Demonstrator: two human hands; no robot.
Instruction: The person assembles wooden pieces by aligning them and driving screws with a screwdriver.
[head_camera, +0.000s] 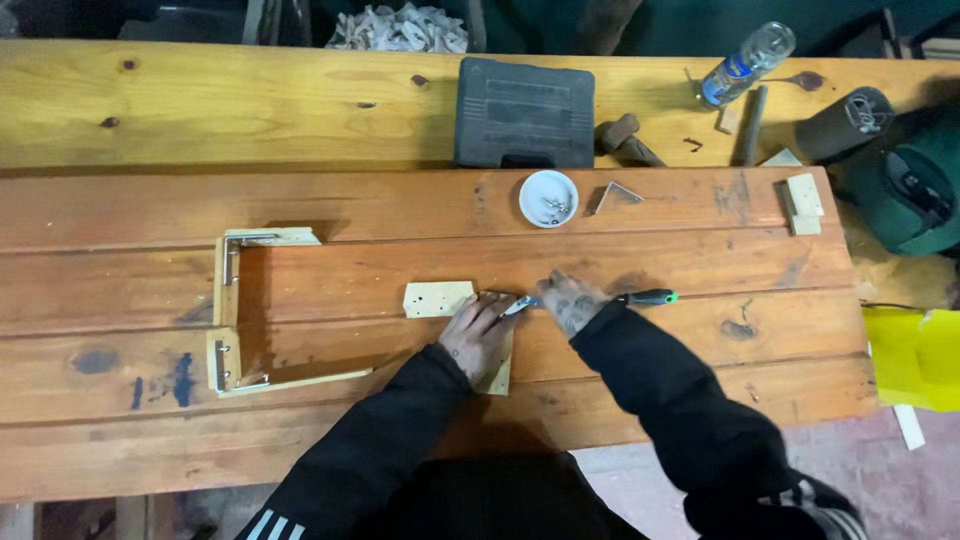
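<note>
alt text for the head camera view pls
A person's left hand presses small plywood pieces onto a wooden workbench while the right hand works a screwdriver at them. A white dish of screws sits behind.

Both arms come in from the bottom of the frame in black sleeves, the left one with white stripes near the upper arm, and they angle toward each other so the hands end up almost side by side. Left hand (477, 335) is palm down, fingers spread and pointing up and to the right, pressed flat. Right hand (572, 302) sits just beside it, back of the hand up, knuckles bent and fingers curled in a grip, wrist cocked to the left.
</note>
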